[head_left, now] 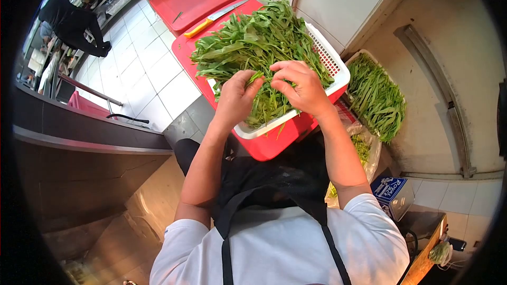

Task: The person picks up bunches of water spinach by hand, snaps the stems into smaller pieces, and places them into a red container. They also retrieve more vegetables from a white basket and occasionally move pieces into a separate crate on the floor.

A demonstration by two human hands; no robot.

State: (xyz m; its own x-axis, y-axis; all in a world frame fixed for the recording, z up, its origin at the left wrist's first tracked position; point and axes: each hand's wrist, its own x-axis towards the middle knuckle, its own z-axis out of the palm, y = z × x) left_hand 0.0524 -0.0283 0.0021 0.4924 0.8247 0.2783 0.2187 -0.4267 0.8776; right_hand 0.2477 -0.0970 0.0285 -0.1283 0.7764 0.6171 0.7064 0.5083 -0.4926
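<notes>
A white perforated basket (342, 80) on a red lid is heaped with long leafy greens (253, 39). Over the basket's near half, my left hand (237, 97) pinches a short green stem (255, 77) between thumb and fingers. Close by on its right, my right hand (303, 87) has its fingers curled towards the thumb, just above the greens. Whether anything sits between those fingertips is too small to make out. Shorter pieces of greens (266, 106) lie in the basket below both hands.
A knife (215, 18) with a yellow handle lies beyond the basket, near a second red lid (198, 0). Another basket of greens (376, 97) stands to the right, by a plastic bag (364, 148). A blue tin (391, 195) is lower right. Another person (71, 16) stands far left.
</notes>
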